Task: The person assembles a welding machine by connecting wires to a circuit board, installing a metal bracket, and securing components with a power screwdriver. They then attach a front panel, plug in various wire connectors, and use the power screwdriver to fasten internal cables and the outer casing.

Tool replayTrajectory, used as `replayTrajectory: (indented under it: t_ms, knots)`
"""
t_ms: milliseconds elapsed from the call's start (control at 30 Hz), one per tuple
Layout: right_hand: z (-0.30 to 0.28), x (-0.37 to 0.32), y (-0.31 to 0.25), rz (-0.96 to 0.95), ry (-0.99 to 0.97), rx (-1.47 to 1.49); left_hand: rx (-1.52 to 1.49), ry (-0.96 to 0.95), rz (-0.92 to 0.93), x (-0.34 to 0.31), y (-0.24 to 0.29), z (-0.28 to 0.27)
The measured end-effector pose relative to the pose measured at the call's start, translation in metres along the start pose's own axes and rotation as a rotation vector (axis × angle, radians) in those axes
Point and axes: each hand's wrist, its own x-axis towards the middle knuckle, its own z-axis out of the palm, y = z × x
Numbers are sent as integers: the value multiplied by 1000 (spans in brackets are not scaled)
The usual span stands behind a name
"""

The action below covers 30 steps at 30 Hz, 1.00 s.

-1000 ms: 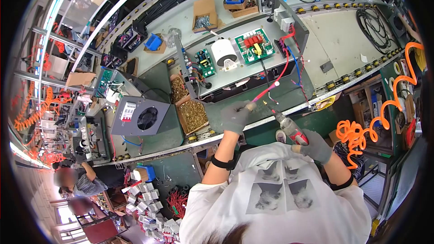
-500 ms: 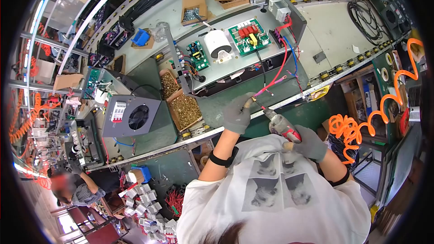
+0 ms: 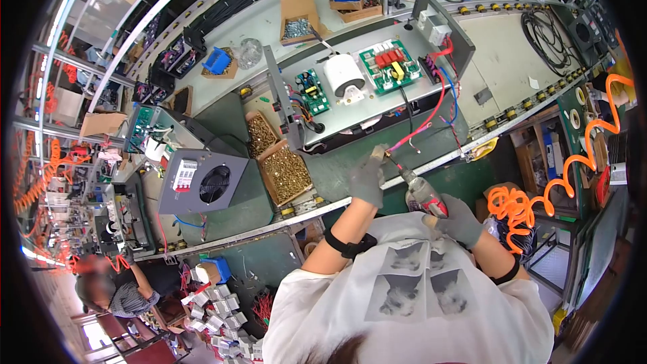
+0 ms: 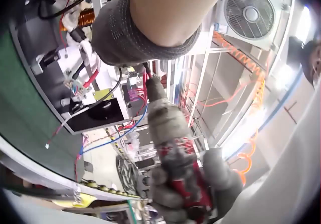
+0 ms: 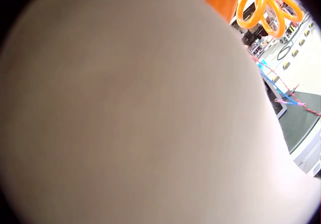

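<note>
My gloved left hand pinches the end of a red cable with a pink sleeve, just in front of the open metal chassis. The gloved right hand grips a worn red-and-grey power screwdriver, its bit pointing up at the left fingertips. In the left wrist view the screwdriver stands between both hands, its nose overlapping the left glove. The small part at the bit's tip is hidden by the fingers. A forearm fills most of the right wrist view.
Cardboard boxes of brass-coloured screws stand left of the chassis. Farther left is a grey unit with a fan. The chassis carries a white cylinder and a green circuit board. An orange coiled hose hangs at the right.
The screwdriver's bit has come up and left to the cable end in my left fingers, having stood a little apart a second ago. The head view has also shifted slightly.
</note>
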Motion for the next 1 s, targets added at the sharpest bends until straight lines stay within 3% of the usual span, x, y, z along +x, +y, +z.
replayTrajectory:
  t_ms: [67, 200, 433, 600, 700, 800, 867, 900, 967, 1000]
  knots:
    - [9, 17, -1, -17, 31, -36, -491, -104, -300, 17, -2, -7]
    - [23, 55, -15, -24, 126, -161, -742, -146, -406, 64, 7, -20]
    - [44, 124, -41, -76, 243, -27, -540, -48, -312, 148, 19, -12]
    - [44, 125, -50, -70, 274, -65, -517, -116, -319, 133, 39, -16]
    - [42, 126, -49, -69, 259, -122, -566, -26, -380, 136, 33, -16]
    - [41, 123, -59, -43, 263, -159, -578, -143, -294, 133, 34, -23]
    - [42, 124, -59, -13, 262, -172, -34, 27, -266, 125, 48, -21]
    - [46, 126, -55, -28, 271, -152, -30, 28, -265, 113, 58, -17]
    - [48, 130, -52, -43, 283, -128, 919, 345, 308, 85, 77, -6]
    - [49, 130, -51, -39, 261, -104, 922, 341, 310, 82, 84, -2]
